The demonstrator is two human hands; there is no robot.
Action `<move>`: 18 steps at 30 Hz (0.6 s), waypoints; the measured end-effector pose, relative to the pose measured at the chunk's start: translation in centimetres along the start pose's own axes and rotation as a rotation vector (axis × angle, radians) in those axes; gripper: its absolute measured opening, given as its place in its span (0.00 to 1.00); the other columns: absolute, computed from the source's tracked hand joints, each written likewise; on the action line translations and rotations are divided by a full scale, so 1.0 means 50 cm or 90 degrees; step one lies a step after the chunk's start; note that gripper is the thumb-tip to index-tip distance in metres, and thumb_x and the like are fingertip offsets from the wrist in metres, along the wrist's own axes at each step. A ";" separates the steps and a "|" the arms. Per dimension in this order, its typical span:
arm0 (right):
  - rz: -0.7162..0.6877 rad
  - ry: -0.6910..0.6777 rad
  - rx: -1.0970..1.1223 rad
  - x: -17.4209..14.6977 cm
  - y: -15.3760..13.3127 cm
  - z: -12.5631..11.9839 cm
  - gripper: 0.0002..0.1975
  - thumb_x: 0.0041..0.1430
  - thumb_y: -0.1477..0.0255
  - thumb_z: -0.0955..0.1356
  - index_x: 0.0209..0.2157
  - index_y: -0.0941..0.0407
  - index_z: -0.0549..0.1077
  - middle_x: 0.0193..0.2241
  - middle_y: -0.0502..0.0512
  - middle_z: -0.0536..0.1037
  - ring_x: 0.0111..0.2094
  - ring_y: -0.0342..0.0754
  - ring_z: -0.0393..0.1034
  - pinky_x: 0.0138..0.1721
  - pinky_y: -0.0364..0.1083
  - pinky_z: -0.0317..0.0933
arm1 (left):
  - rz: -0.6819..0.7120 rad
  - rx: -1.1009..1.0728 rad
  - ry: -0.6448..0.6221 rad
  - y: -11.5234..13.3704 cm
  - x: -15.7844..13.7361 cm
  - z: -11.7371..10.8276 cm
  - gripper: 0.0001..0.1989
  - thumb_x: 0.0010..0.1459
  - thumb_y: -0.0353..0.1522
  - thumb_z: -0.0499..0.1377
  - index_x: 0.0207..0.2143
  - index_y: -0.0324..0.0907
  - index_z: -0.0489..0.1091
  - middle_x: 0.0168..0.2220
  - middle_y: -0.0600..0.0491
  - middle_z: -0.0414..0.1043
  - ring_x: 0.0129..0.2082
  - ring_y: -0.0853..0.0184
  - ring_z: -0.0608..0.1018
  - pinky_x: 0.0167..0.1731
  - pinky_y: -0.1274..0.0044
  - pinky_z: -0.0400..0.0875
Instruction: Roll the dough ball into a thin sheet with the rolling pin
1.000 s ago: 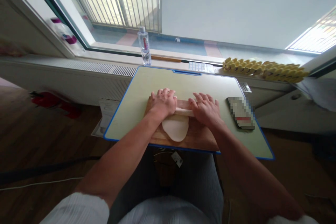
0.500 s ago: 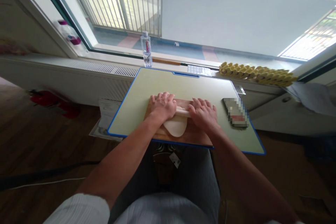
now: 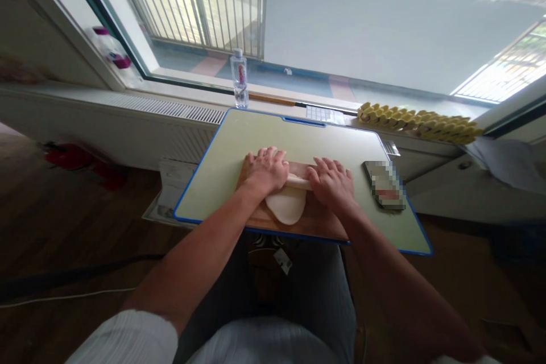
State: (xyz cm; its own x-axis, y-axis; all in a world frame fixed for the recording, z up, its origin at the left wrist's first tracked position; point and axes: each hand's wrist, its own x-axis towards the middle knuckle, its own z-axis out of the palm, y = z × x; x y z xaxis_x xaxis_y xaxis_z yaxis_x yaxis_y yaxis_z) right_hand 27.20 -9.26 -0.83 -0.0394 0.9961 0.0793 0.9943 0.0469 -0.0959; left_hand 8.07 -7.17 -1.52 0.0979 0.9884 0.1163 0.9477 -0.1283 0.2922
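A pale rolling pin (image 3: 298, 183) lies across a flat, rounded sheet of dough (image 3: 286, 209). My left hand (image 3: 268, 169) covers the pin's left end, fingers bent over it. At the other end, my right hand (image 3: 332, 183) presses down with its fingers curved over the wood. Both palms hide the pin's ends. Most of the visible dough spreads from the pin toward my body. Underneath is a brown wooden board (image 3: 321, 224), set at the near edge of a light green table (image 3: 260, 132) with a blue rim.
A phone (image 3: 385, 186) with a blurred screen lies right of my right hand. Beyond the table, a clear bottle (image 3: 239, 81) stands by the window, with yellow egg trays (image 3: 418, 123) on the sill at right. A red object (image 3: 74, 158) is on the floor at left.
Both hands stay on the rolling pin, with hardly any shift against the board. The dough looks about the same; the view has moved very slightly.
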 end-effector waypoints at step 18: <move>0.032 -0.038 0.072 0.121 0.020 0.015 0.32 0.75 0.53 0.57 0.70 0.54 0.67 0.70 0.60 0.69 0.70 0.60 0.59 0.70 0.61 0.53 | -0.013 -0.003 -0.009 0.002 0.110 -0.001 0.23 0.72 0.38 0.46 0.55 0.44 0.77 0.60 0.40 0.75 0.61 0.49 0.73 0.64 0.49 0.63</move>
State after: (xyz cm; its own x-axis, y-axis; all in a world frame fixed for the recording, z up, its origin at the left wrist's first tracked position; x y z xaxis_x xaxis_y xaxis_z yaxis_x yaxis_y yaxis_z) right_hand 27.90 -3.12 -1.21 0.0011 0.9999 0.0124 0.9778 0.0015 -0.2095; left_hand 8.67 -1.73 -0.83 0.0828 0.9918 0.0974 0.9481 -0.1085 0.2988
